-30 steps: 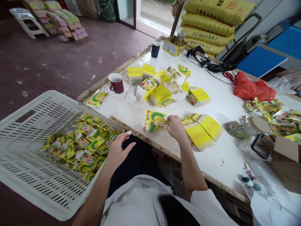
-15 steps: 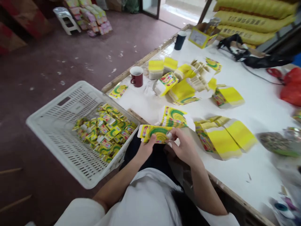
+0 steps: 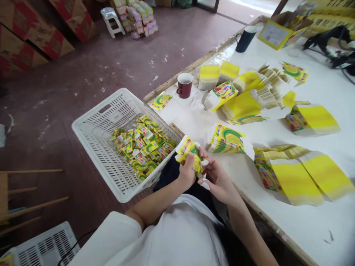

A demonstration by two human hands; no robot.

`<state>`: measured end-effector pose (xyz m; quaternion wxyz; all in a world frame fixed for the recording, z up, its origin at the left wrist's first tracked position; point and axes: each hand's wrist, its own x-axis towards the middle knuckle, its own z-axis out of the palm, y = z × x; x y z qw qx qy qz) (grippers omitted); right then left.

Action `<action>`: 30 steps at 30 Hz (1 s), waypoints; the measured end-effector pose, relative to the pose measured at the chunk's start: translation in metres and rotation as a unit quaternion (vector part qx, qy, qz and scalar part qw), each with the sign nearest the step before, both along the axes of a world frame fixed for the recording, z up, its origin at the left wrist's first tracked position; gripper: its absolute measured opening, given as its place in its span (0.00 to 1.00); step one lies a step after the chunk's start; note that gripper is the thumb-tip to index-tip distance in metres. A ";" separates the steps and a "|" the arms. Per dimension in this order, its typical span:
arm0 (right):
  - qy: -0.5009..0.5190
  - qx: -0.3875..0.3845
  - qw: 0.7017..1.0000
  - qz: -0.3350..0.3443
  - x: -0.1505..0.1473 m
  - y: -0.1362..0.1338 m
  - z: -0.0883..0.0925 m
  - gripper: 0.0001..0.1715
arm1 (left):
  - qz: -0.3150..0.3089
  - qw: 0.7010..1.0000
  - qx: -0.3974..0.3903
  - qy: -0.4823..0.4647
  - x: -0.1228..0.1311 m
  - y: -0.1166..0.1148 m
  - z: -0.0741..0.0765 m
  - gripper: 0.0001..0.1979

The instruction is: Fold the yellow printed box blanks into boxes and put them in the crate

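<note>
My left hand (image 3: 187, 174) grips a small yellow-and-green printed carton (image 3: 185, 146), thumb on its front face, above my lap. At the carton's lower right end, my right hand (image 3: 222, 181) has its fingers closed on the white flaps; white coverings show on some fingertips. The carton is tilted, and its far end flaps stand open. Just beyond it on the table lies a fanned stack of flat cartons (image 3: 226, 139). To the left, a white plastic basket (image 3: 95, 142) holds many small closed cartons (image 3: 146, 149).
The white table (image 3: 277, 221) has a wooden edge. On it are bundles of flat yellow cartons (image 3: 296, 177), a maroon mug (image 3: 185, 88), a dark mug (image 3: 245, 40) and an open box (image 3: 277, 35). A wooden stool (image 3: 4, 195) and another basket (image 3: 44, 245) are at lower left.
The view has shifted left, so everything sits further right. The carton has turned from nearly level to slanting down rightward, and my right fingers have moved around its lower end.
</note>
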<state>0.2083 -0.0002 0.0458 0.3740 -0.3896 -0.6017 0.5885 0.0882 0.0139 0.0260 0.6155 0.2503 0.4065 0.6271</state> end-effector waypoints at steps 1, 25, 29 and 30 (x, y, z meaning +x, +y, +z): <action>0.008 -0.002 1.000 -0.009 -0.005 -0.001 -0.002 0.24 | 0.014 1.000 0.000 0.007 -0.001 0.002 0.001 0.33; -0.216 0.331 0.912 -0.114 0.043 -0.003 0.014 0.24 | -0.397 0.817 0.086 0.410 -0.055 -0.006 0.035 0.40; -0.046 0.087 0.961 -0.257 0.028 -0.015 -0.003 0.45 | -0.317 0.822 0.113 0.460 -0.036 -0.018 0.027 0.43; -0.004 0.011 0.970 -0.241 0.024 -0.018 -0.007 0.41 | -0.303 0.816 0.136 0.474 -0.033 -0.020 0.025 0.44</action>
